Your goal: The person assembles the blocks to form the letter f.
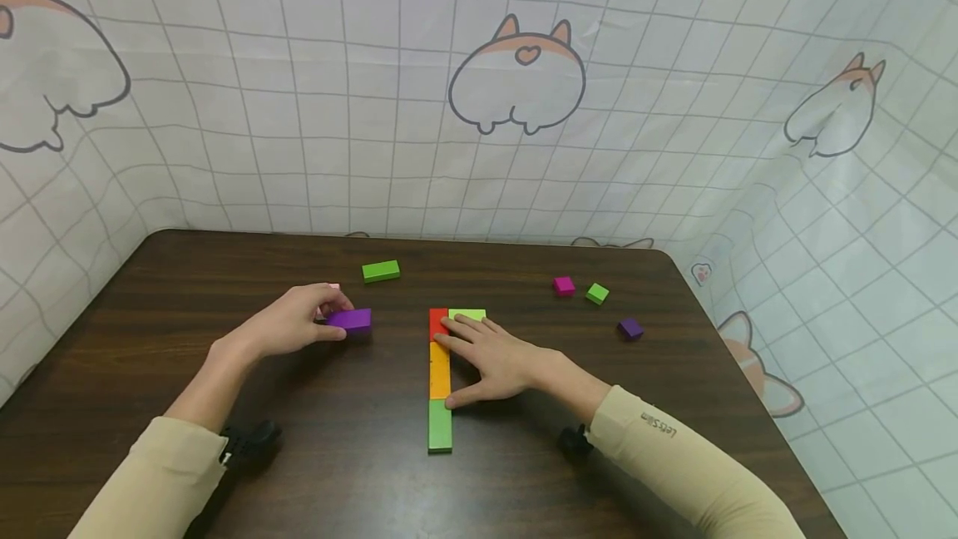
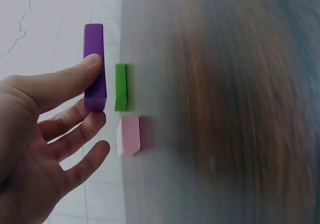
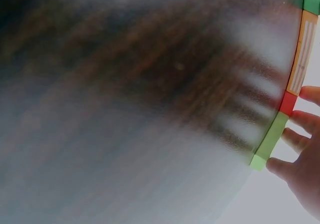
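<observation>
My left hand pinches a purple block between thumb and fingers, and in the left wrist view the block is held up off the table. A pink block sits beyond that hand, mostly hidden by it in the head view. My right hand spreads its fingers over an L-shaped line of blocks, the fingertips touching it. The line runs from a green block through an orange block to a red block, where a light green block turns off to the right.
Toward the back of the dark wooden table lies another green block. On the right are a magenta block, a small green block and a dark purple block. A white checked curtain stands behind the table.
</observation>
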A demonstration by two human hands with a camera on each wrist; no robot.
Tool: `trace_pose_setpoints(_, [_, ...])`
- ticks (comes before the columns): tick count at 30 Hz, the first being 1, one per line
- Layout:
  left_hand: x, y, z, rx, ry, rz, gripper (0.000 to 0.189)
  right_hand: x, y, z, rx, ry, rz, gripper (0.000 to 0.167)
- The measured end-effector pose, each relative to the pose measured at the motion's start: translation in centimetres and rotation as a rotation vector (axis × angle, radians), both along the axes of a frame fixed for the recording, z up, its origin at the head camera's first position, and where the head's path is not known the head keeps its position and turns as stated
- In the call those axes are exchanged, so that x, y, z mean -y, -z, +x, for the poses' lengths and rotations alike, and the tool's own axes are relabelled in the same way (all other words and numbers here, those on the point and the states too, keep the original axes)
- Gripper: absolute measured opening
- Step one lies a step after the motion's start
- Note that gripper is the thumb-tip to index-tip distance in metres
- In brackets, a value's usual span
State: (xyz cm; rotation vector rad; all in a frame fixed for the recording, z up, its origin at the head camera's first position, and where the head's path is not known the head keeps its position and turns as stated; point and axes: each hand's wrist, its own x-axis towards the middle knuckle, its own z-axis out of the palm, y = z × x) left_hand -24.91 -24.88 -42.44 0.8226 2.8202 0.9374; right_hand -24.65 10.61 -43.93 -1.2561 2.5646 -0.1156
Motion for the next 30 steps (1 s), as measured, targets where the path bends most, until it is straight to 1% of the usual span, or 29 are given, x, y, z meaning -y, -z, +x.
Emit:
trace_pose_setpoints(3, [-0.9,0.0,-0.4,-0.003,-0.004,0.002,0.026,0.0,0.0,-0.1,0.003,0.001,-0.001,0.1])
trace_pose_setpoints(8, [-2.4,0.2,-1.0,-0.04,0.007,-0.011,0.026,0.0,0.0,0.0,0.004,0.003,-0.007,0.1])
trace_pose_setpoints(13, [-3.6,0.4,-1.3,-0.046,0.001,-0.008,0.026,0.1,-0.2,0.0,0.011,0.001,-0.014,0.1])
trace_pose_setpoints(22, [-5.3,1.0,-2.0,-0.074,0.016,-0.021,0.027,0.1,-0.3,0.0,0.025,0.01,-0.014,0.1])
trace_pose_setpoints(30, [-6.4,1.2,-2.5,-0.043,0.031,-0.031,0.027,0.1,-0.3,-0.1,0.02,0.0,-0.02,0.1])
